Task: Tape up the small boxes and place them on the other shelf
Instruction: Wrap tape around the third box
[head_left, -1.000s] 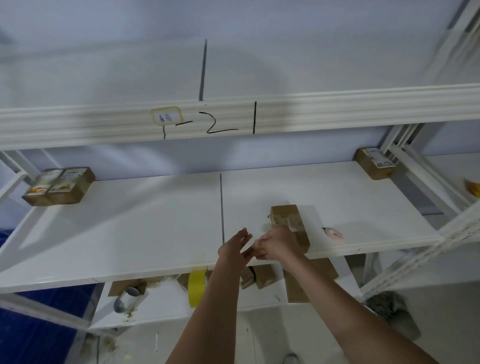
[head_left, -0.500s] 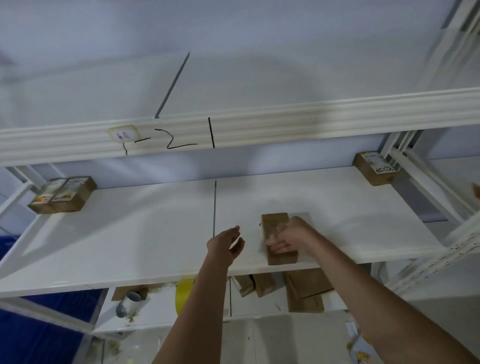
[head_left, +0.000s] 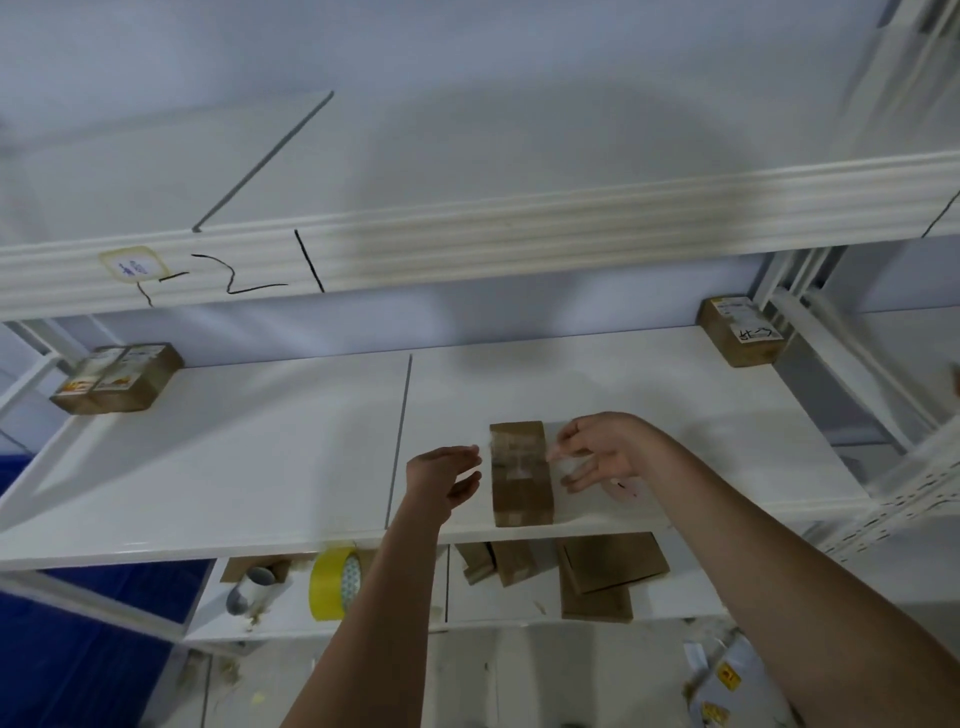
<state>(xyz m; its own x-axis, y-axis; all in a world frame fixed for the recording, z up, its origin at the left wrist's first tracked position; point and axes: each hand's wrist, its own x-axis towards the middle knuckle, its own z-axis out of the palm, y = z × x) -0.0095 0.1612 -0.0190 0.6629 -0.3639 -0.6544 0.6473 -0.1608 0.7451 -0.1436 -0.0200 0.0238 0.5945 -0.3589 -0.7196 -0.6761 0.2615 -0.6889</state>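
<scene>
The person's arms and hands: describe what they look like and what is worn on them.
Both arms are bare from the bottom edge of the picture up to the fingers: no sleeves show in the head view. The left hand and the right hand wear no gloves, and no watch, ring or wristband can be seen. No markings show on either forearm. The fingertips are slightly blurred.

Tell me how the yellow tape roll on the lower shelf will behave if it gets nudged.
The yellow tape roll stands on its round edge, so it would probably roll. It looks like a hollow ring, so likely light.
</scene>
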